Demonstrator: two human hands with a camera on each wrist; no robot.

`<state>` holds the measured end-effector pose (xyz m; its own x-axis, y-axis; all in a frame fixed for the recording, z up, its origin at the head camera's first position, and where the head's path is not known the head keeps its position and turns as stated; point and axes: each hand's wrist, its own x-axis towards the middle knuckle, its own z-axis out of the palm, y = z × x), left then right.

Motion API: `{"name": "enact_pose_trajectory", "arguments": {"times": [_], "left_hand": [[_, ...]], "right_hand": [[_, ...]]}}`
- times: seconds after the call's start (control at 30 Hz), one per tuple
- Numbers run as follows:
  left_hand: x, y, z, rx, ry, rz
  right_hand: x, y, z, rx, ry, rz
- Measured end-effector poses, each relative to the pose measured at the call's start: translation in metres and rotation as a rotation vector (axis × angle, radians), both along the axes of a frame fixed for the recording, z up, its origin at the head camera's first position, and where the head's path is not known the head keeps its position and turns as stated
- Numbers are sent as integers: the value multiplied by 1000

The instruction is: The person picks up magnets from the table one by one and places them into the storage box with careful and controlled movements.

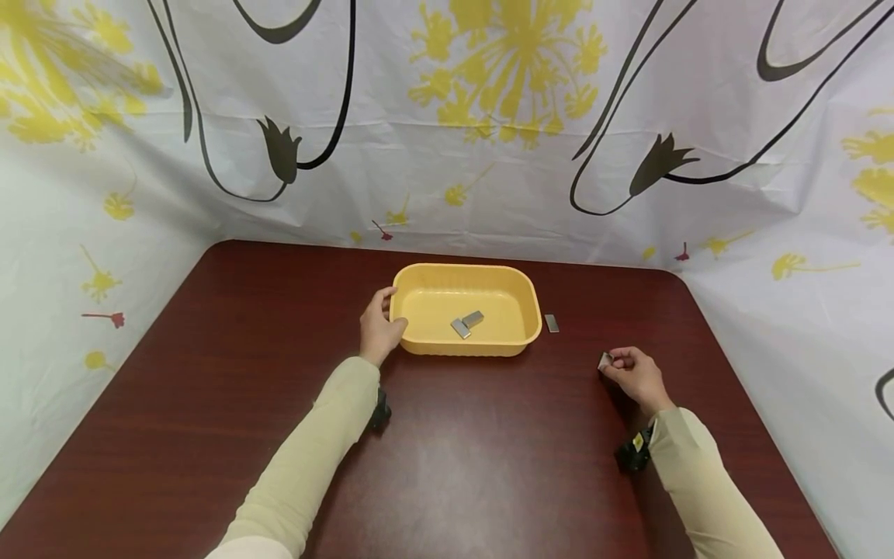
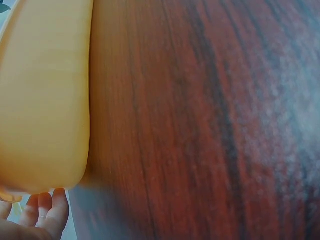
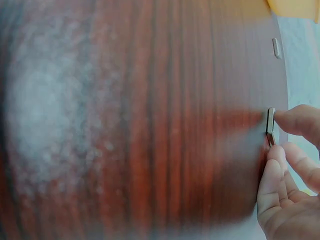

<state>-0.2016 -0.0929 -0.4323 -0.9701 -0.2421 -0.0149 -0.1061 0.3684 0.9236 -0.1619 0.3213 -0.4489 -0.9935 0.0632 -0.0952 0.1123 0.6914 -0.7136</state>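
Observation:
At the left end of a yellow plastic tray (image 1: 464, 348), my left hand (image 1: 380, 330) grips the rim, thumb toward the front corner and fingers along the outside of the end wall. In the left wrist view its fingertips meet the tray's end (image 2: 45, 125). Over to the right, my right hand (image 1: 637, 378) pinches a small silver rectangular block (image 1: 604, 361) between thumb and fingers, close to the tabletop. Two similar silver blocks (image 1: 461, 328) lie inside the tray. Another flat silver block (image 1: 552, 323) lies on the table just right of the tray.
A dark reddish-brown wooden table (image 1: 489, 458) carries everything. White cloth with yellow and dark flower prints (image 1: 503, 194) hangs behind the table and along both sides. Each wrist wears a dark camera, such as the right wrist camera (image 1: 634, 452).

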Motion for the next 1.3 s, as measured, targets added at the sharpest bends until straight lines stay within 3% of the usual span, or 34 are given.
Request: {"name": "enact_pose_trajectory", "arguments": {"times": [1.3], "left_hand": [[-1,0,-3,5,6,-1]], "right_hand": [[-3,3,0,-3,-24,55]]}}
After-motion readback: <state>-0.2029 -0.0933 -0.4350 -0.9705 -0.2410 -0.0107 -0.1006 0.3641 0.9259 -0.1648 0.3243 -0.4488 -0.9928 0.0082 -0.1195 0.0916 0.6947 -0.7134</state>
